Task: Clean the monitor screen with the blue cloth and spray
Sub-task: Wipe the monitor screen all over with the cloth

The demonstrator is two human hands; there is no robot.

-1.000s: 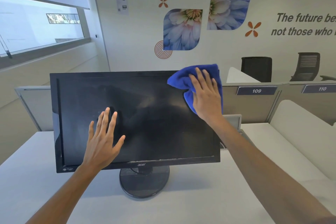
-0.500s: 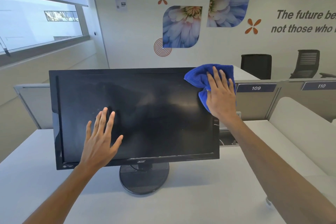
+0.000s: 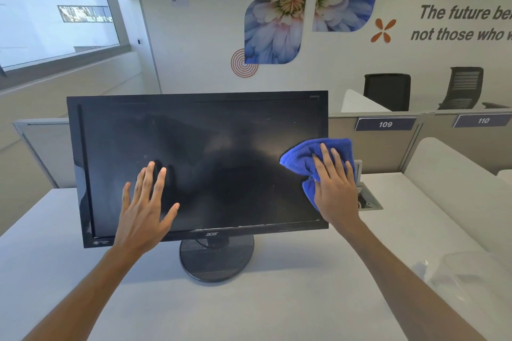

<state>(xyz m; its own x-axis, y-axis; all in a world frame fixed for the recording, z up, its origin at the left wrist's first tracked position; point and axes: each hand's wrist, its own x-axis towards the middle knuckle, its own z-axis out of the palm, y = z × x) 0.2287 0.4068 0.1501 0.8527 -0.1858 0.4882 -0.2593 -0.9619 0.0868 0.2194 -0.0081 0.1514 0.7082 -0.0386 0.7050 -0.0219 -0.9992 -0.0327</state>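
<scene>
A black monitor (image 3: 210,152) stands on a round base on the white desk (image 3: 249,313), its dark screen facing me. My right hand (image 3: 336,188) presses a crumpled blue cloth (image 3: 302,158) flat against the screen's right edge, about halfway down. My left hand (image 3: 146,207) lies on the lower left of the screen with its fingers spread and holds nothing. A clear spray bottle (image 3: 454,279) shows faintly on the desk at the right, by my right forearm.
A low grey partition (image 3: 388,144) with number plates 109 and 110 runs behind the desk. A cable box (image 3: 368,199) is set in the desk behind the monitor's right edge. Two black office chairs (image 3: 388,88) stand at the far wall.
My right hand has slid the blue cloth from the screen's top right corner down along the right edge. My left hand has stayed on the lower left of the screen.
</scene>
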